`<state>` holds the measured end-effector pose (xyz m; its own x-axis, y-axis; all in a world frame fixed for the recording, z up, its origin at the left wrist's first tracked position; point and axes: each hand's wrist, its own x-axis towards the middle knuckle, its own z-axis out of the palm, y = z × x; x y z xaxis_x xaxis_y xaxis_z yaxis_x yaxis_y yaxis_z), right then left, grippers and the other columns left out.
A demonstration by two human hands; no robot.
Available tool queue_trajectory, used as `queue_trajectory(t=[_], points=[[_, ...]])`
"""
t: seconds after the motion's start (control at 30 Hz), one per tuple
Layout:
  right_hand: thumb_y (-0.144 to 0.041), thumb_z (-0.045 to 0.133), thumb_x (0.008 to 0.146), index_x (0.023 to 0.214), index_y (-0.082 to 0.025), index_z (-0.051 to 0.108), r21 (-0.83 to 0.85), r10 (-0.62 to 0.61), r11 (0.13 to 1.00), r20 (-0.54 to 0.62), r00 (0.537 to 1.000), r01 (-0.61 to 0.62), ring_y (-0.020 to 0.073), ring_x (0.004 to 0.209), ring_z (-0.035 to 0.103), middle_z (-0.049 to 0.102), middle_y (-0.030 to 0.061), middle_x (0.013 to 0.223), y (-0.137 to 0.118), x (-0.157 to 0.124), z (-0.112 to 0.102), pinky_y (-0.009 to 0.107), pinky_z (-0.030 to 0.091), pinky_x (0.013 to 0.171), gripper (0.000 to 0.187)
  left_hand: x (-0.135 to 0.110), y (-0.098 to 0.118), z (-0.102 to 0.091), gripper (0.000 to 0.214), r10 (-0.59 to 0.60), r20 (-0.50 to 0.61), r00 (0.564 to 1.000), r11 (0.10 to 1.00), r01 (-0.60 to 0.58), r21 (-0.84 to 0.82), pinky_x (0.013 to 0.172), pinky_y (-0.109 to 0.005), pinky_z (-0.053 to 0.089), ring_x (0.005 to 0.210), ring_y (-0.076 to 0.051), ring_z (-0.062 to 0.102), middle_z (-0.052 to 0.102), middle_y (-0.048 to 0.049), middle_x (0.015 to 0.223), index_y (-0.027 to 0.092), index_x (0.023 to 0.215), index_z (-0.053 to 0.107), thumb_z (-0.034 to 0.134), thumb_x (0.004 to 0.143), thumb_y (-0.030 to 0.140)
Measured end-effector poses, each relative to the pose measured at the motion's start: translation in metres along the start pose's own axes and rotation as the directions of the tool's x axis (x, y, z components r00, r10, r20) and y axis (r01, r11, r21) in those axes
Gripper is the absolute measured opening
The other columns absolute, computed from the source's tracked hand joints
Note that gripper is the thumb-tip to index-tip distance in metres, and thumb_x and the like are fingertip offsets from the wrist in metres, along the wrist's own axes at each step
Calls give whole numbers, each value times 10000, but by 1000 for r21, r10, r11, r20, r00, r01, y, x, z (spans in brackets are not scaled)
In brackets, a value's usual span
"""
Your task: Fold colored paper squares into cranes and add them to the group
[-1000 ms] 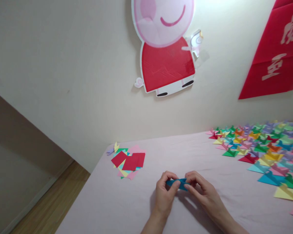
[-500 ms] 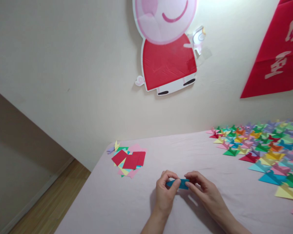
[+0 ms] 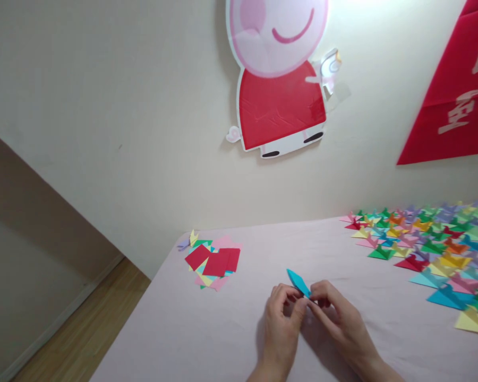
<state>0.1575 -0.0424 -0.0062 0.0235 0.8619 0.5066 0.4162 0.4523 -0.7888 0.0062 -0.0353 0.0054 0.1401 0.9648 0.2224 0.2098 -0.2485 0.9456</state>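
Observation:
A narrow folded piece of blue paper is held just above the pale cloth, its pointed end directed away from me and to the left. My left hand pinches its near end from the left, thumb and fingers closed. From the other side my right hand grips the same end between thumb and bent fingers. Both sets of fingertips meet there and hide the lower part of the paper.
Loose coloured paper squares lie in a pile at the back left, beside small folded pieces. Many folded paper birds stand in rows on the right. Behind the cloth-covered surface rises a wall with a cartoon cut-out.
The blue paper has turned from lying crosswise between my hands to pointing away with its tip up. My left hand has shifted right, closer to my right hand. The view has moved slightly.

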Motion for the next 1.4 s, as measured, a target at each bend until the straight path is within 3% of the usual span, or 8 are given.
queue_trajectory(t=[0.17,0.37,0.53,0.77,0.9,1.0,1.17,1.4], points=[[-261,605,887,907,-258,618,-198,-241,948,57,969,248,211,880,579,606,46,929,-5,-3,2,320,499,755,24,3,-11,4,108,-129,-35,991,985,124,-123,652,-239,414,692,-146,517,559,32,721,212,782,579,564,874,267],[-234,572,892,1078,-302,630,-385,-296,889,-73,953,247,265,1060,503,503,84,1245,1,-3,-1,396,457,832,206,7,-7,-4,117,-27,-31,999,994,30,106,678,-251,416,763,-160,569,619,11,793,214,792,654,571,852,159],[-314,600,880,1044,-319,662,-376,-202,910,-33,979,175,313,1204,445,466,66,1362,4,-4,0,466,419,937,176,6,-2,-8,145,78,-25,997,981,-73,178,707,-270,433,837,-182,580,658,-7,835,223,825,692,580,876,146],[-387,619,857,964,-318,701,-302,-72,951,-3,997,67,319,1167,477,553,69,1305,5,-4,1,497,423,960,151,6,-9,-7,117,148,-46,988,978,-140,153,711,-292,432,815,-192,574,676,-14,808,223,817,714,629,893,195],[-381,597,867,903,-296,705,-183,1,983,-3,1000,-2,308,1165,500,591,80,1255,7,-2,0,495,421,979,142,6,-11,-4,122,135,-47,990,983,-128,129,687,-279,412,777,-183,558,664,-12,779,223,814,726,635,896,224],[-420,591,871,831,-269,698,-25,131,991,59,990,-130,297,1177,519,617,86,1221,7,1,-1,474,417,1001,190,7,-14,-4,132,108,-58,993,989,-101,105,672,-275,396,727,-173,535,646,-4,740,223,798,730,641,889,258],[-517,607,844,729,-214,633,248,266,921,160,950,-300,226,882,631,662,61,915,7,5,-1,345,511,800,325,8,-15,-4,143,46,-19,999,998,-45,45,678,-272,397,700,-159,515,626,1,727,198,772,702,649,867,292],[-476,623,825,715,-204,610,224,274,927,141,951,-300,175,700,581,622,17,738,4,4,4,282,489,633,294,7,-9,-5,117,-25,-13,1000,997,25,71,724,-275,418,754,-161,533,620,4,786,199,770,630,610,856,276]])
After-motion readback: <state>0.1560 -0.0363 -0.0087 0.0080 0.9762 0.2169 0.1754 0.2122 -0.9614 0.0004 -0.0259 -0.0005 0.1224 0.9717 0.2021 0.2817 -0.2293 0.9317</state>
